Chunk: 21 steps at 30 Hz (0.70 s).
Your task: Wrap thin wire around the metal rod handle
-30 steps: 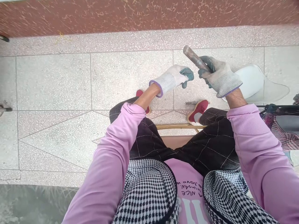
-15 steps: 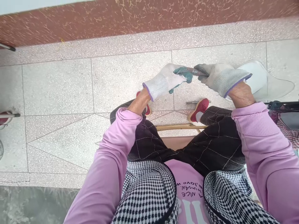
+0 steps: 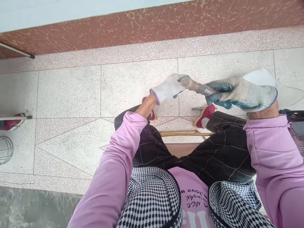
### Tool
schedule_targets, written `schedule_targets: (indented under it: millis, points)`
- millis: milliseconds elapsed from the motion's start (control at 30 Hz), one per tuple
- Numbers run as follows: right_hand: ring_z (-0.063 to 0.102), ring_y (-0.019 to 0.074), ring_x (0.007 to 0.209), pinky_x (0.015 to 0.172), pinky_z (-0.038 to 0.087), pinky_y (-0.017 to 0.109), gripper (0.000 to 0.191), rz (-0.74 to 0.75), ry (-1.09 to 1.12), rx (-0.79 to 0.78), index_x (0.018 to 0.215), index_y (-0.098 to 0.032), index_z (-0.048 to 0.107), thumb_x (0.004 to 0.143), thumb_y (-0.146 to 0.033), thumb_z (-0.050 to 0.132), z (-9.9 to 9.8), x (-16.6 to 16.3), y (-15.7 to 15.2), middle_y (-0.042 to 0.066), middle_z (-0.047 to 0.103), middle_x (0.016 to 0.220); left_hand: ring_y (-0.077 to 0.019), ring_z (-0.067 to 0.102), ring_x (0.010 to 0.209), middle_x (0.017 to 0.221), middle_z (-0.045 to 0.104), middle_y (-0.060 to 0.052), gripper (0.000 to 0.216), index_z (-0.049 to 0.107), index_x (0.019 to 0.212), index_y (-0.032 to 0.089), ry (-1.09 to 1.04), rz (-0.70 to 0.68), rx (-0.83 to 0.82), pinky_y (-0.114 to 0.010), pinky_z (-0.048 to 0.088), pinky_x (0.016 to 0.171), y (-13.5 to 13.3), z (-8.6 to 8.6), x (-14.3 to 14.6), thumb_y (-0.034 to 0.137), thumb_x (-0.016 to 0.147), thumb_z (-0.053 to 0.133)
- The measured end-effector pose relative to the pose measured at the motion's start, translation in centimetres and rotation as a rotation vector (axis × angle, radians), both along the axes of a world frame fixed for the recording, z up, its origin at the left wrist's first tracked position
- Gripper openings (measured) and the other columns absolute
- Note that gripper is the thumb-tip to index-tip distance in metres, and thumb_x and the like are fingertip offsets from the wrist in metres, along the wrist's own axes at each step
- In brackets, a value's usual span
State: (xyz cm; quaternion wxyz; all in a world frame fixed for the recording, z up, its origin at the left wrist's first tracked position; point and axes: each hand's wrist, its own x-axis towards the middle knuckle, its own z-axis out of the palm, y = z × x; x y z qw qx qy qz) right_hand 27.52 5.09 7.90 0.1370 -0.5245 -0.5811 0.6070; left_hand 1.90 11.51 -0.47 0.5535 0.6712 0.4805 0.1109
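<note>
A brown, rounded rod [image 3: 196, 86] with a blunt end and a shiny band like clear wrapping is held out in front of me above the floor. My right hand [image 3: 228, 93], in a white glove with dark green coated fingers, is closed around its right part, thumb side up. My left hand [image 3: 172, 85], in a matching glove, is closed at the rod's blunt left end; that end covers most of its fingertips. Both arms are stretched forward over my knees.
A short metal bar [image 3: 198, 109] lies on the tiled floor by my red shoe [image 3: 206, 115]. A white rounded object [image 3: 260, 76] is behind my right hand. Leftward are a wire basket [image 3: 6, 149], metal poles [image 3: 17, 50] and another person's shoe [image 3: 16, 123]. A red-brown wall base [image 3: 142, 28] runs ahead.
My right hand has turned and moved right and slightly down, swinging the rod so its blunt end now shows in front of my left fingers. The view has shifted slightly.
</note>
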Motion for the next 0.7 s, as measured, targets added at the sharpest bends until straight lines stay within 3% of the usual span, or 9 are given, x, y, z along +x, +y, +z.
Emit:
schedule_targets:
  millis: [67, 133, 300, 400, 533, 600, 700]
  points:
    - [0.039, 0.0116, 0.058, 0.047, 0.026, 0.029, 0.03, -0.12, -0.018, 0.023, 0.093, -0.022, 0.072, 0.083, -0.046, 0.088, -0.1, -0.5, 0.1, 0.002, 0.06, 0.076, -0.0263, 0.063, 0.109, 0.103, 0.084, -0.008, 0.018, 0.083, 0.099, 0.024, -0.058, 0.053, -0.002, -0.046, 0.055, 0.089, -1.7, 0.5, 1.5, 0.037, 0.108, 0.073]
    - [0.041, 0.0131, 0.058, 0.048, 0.029, 0.03, 0.023, -0.221, -0.085, 0.073, 0.093, -0.024, 0.073, 0.088, -0.043, 0.084, -0.6, -0.9, 0.4, 0.004, 0.064, 0.08, -0.0227, 0.066, 0.107, 0.105, 0.085, -0.003, 0.02, 0.082, 0.094, 0.025, -0.101, 0.036, -0.003, -0.045, 0.056, 0.09, -2.7, 0.8, 2.5, 0.025, 0.109, 0.07]
    - [0.058, 0.0255, 0.072, 0.062, 0.041, 0.037, 0.016, -0.11, -0.489, 0.3, 0.105, -0.028, 0.076, 0.096, -0.041, 0.076, -2.4, -1.9, 1.8, 0.007, 0.067, 0.082, -0.0172, 0.069, 0.104, 0.109, 0.085, -0.005, 0.021, 0.079, 0.094, 0.019, -0.154, -0.014, 0.009, -0.035, 0.058, 0.099, -2.9, 1.1, 2.8, 0.01, 0.106, 0.064]
    - [0.067, 0.0309, 0.088, 0.074, 0.045, 0.04, 0.022, 0.021, -0.726, 0.367, 0.12, -0.025, 0.075, 0.101, -0.032, 0.067, -2.7, -2.9, 2.6, 0.013, 0.076, 0.102, -0.0198, 0.069, 0.108, 0.106, 0.085, -0.006, 0.017, 0.077, 0.094, 0.02, -0.107, 0.034, 0.0, -0.037, 0.057, 0.103, -2.7, 0.8, 2.2, 0.016, 0.107, 0.067]
    - [0.071, 0.0346, 0.095, 0.078, 0.045, 0.042, 0.03, 0.205, -0.865, 0.355, 0.132, -0.022, 0.072, 0.107, -0.031, 0.057, -2.9, -3.7, 3.5, 0.018, 0.078, 0.115, -0.0301, 0.061, 0.131, 0.11, 0.085, -0.005, 0.01, 0.079, 0.102, 0.028, -0.12, 0.072, -0.067, -0.051, 0.049, 0.117, -2.3, 0.3, 1.3, 0.035, 0.105, 0.072]
    - [0.071, 0.0346, 0.093, 0.076, 0.044, 0.042, 0.031, 0.28, -0.923, 0.307, 0.133, -0.021, 0.072, 0.107, -0.031, 0.058, -3.3, -3.5, 3.6, 0.019, 0.079, 0.115, -0.0351, 0.052, 0.14, 0.113, 0.085, -0.004, 0.016, 0.079, 0.103, 0.032, -0.137, 0.088, -0.086, -0.058, 0.046, 0.119, -2.2, 0.0, 1.1, 0.046, 0.101, 0.074]
    - [0.068, 0.0297, 0.081, 0.072, 0.043, 0.04, 0.025, 0.361, -0.903, 0.211, 0.123, -0.022, 0.075, 0.105, -0.03, 0.061, -4.0, -2.5, 3.3, 0.014, 0.078, 0.097, -0.0359, 0.044, 0.141, 0.108, 0.085, -0.005, 0.023, 0.077, 0.094, 0.035, -0.149, 0.095, -0.097, -0.06, 0.05, 0.113, -2.1, -0.2, 0.9, 0.054, 0.103, 0.069]
